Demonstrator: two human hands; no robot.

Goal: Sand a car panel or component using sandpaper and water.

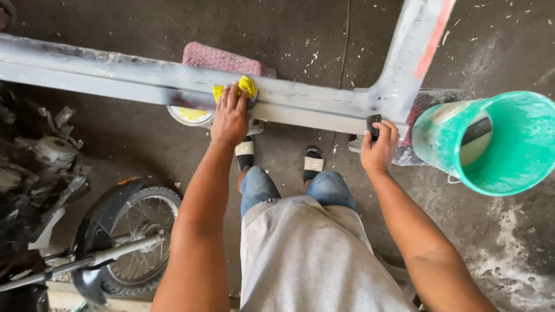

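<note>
On our far left lies a motorbike wheel (pixel 136 231) with its fork on the floor, close to our left arm, so we have little room to swing that way. Our left hand (pixel 230 118) lies flat with the fingers spread, pressing a yellow cloth (pixel 245 86) down on the long grey metal panel (pixel 115 72). The cloth looks soft and floppy, so we think it will bunch up and slide with ease under the palm. The panel runs across in front of us from the left edge to a tall post that sticks up on the right. It rests on a pink cushion (pixel 222 59) behind the cloth, and a small round tin (pixel 189 115) peeks out from under it. The panel looks stiff and hard, and we guess it is heavy and awkward because it is so long. Its near lip looks thin, so it may be sharp; the broad flat top seems a safer place to hold. Our feet in sandals (pixel 313 162) stand just under it. Our right hand (pixel 378 151) is curled around a small dark block (pixel 373 126) held against the panel's near edge. Just right of that hand sits a green bucket (pixel 509 167), very near, so it could tip with a bump. The bare floor (pixel 509 248) beyond it is open.
</note>
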